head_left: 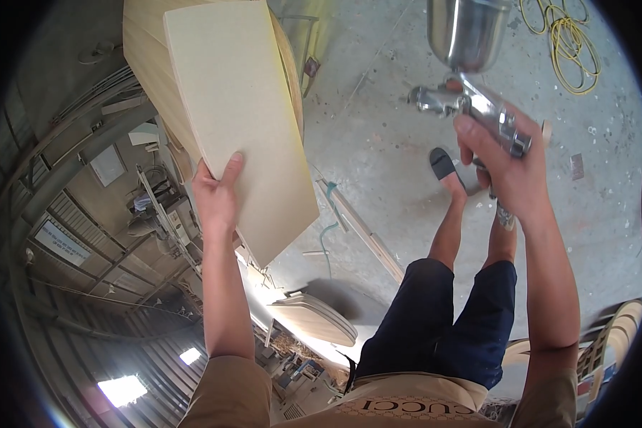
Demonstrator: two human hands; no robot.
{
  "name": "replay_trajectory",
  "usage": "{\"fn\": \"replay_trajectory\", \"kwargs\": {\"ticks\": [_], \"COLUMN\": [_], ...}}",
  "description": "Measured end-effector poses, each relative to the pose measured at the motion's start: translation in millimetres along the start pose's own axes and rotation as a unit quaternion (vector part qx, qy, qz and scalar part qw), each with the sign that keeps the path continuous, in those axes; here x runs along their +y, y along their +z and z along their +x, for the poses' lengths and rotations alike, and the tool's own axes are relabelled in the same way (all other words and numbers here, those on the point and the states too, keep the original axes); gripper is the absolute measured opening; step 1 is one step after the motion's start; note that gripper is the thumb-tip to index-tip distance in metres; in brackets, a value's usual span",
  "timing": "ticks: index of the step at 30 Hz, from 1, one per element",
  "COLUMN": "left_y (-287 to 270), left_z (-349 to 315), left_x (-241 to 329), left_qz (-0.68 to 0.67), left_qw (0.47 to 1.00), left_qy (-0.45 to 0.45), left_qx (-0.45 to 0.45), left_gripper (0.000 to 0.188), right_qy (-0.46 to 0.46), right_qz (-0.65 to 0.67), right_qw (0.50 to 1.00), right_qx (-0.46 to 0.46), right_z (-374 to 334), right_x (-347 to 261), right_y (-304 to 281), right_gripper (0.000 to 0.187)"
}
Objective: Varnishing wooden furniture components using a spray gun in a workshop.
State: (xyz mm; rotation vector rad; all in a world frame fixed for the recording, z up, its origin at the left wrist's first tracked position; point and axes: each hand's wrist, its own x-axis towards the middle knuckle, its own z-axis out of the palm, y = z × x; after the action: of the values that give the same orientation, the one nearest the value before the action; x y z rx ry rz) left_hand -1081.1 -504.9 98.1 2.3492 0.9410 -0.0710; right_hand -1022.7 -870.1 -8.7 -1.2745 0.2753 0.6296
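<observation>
My left hand (217, 196) is closed on the left edge of a pale flat board (242, 121), with the thumb lying on its upper face. The fingers pass under the board and are mostly hidden. A shiny metal spray gun (442, 102) with a silver cup (467, 34) on top is gripped in my right hand (510, 157). Its nozzle points left, toward the board but well apart from it. My right fingers wrap round the handle; whether they press the trigger I cannot tell.
Larger light-wood panels (144, 50) lie beneath the board. A yellow hose (574, 53) is coiled on the grey floor at the far right. Long wood strips (367, 232) and a green cord (326, 235) lie between board and legs. Stacked curved panels (317, 319) stand nearer me.
</observation>
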Motion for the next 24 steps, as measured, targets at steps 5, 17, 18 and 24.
{"fn": "replay_trajectory", "kwargs": {"ticks": [5, 17, 18, 24], "left_y": [3.1, 1.5, 0.9, 1.7], "left_z": [-0.7, 0.7, 1.4, 2.2], "left_x": [2.8, 0.3, -0.4, 0.4], "left_qz": [-0.005, -0.008, -0.002, 0.002], "left_qw": [1.000, 1.000, 1.000, 1.000], "left_qy": [0.007, 0.003, 0.003, 0.002], "left_qx": [0.000, 0.000, -0.001, -0.002], "left_gripper": [0.033, 0.033, 0.034, 0.036], "right_qy": [0.052, -0.014, -0.039, -0.079], "right_qz": [-0.012, 0.004, 0.006, 0.001], "right_qw": [0.998, 1.000, 0.999, 0.995], "right_qx": [-0.033, 0.007, 0.018, 0.068], "right_z": [-23.7, 7.7, 14.4, 35.3], "right_x": [13.2, -7.6, -11.4, -20.0], "right_y": [-4.7, -3.6, -3.6, -2.2], "right_gripper": [0.042, 0.034, 0.033, 0.028]}}
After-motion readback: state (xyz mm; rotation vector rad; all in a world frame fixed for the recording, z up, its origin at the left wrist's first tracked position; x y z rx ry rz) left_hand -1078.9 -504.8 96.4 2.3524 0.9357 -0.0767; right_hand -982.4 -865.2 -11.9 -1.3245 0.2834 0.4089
